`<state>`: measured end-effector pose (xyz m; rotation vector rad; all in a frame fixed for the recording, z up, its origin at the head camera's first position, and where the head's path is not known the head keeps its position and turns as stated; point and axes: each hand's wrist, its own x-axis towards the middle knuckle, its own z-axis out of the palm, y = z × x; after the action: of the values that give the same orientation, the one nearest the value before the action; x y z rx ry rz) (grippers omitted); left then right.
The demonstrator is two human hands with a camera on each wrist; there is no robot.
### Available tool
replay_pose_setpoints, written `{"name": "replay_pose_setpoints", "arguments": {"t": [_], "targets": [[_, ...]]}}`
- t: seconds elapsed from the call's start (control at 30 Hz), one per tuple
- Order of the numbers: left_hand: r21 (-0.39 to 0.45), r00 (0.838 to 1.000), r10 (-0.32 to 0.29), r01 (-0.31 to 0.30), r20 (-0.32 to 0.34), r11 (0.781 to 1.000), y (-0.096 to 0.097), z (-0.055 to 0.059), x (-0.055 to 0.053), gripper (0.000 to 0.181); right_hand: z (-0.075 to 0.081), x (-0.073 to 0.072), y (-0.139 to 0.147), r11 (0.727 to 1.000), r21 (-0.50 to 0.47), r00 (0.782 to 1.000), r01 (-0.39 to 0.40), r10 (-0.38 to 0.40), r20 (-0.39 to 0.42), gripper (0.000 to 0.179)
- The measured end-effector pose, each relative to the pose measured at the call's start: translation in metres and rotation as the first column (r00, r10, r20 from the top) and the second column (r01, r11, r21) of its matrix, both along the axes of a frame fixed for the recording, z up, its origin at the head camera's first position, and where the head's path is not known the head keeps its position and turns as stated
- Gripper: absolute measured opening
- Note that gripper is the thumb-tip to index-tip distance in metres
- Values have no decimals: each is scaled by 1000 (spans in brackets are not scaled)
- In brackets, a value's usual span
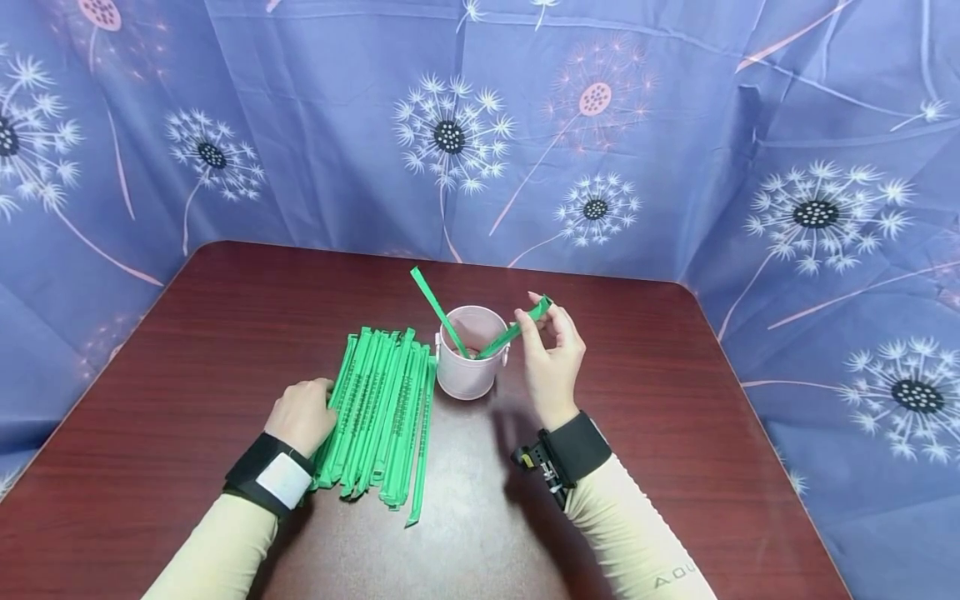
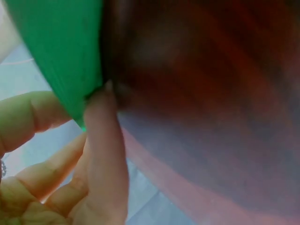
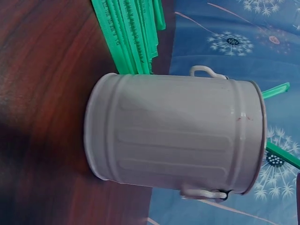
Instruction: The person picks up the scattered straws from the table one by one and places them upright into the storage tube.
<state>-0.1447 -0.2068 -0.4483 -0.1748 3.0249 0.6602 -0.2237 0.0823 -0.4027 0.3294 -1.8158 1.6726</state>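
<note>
A white pail point(image 1: 465, 379), shaped like a small trash can with side handles, stands upright on the table. Inside it one long, narrow green packet point(image 1: 429, 296) leans to the left. My right hand point(image 1: 555, 358) pinches the upper end of a second green packet point(image 1: 517, 330), whose lower end is inside the pail's mouth. At the left edge of a pile of green packets point(image 1: 378, 417) with dark printing rests my left hand point(image 1: 303, 417). In the left wrist view, its thumb and a finger pinch a green packet point(image 2: 70, 51) near its tip.
A dark red wooden table point(image 1: 637, 500) lies under everything. Behind and beside it hangs a blue cloth point(image 1: 322, 125) with dandelion prints. The pile lies just left of the pail, and one packet point(image 1: 420, 467) sits along its right edge.
</note>
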Motion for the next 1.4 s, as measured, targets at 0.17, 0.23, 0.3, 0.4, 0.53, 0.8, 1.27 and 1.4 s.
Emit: {"name": "replay_pose_setpoints", "arguments": {"t": [0.17,0.23,0.3,0.4,0.53,0.8,1.27,1.4], "targets": [[-2,1000,14,-14,0,1000,0,2,1,42,-5,0,0,1000,-14,999,3,-3,44,27],[-1,1000,21,-21,-3,1000,0,2,2,42,-6,0,0,1000,-24,998,4,-2,63,27],[4,1000,29,-29,-2,1000,0,3,1,42,-6,0,0,1000,-28,997,10,-8,82,27],[16,999,38,-38,3,999,-1,5,2,43,-7,-1,2,999,-40,993,19,-14,116,27],[40,999,44,-45,20,998,-1,7,3,44,-10,-3,4,996,-88,986,15,0,167,28],[93,997,12,-5,-74,996,2,14,3,45,-12,-7,7,990,-142,972,24,10,235,30],[176,956,5,50,-295,983,12,24,3,43,-10,-5,6,930,-366,977,-24,100,191,36],[199,940,14,58,-341,978,17,28,4,41,-5,-3,3,904,-427,989,-2,65,133,36]]}}
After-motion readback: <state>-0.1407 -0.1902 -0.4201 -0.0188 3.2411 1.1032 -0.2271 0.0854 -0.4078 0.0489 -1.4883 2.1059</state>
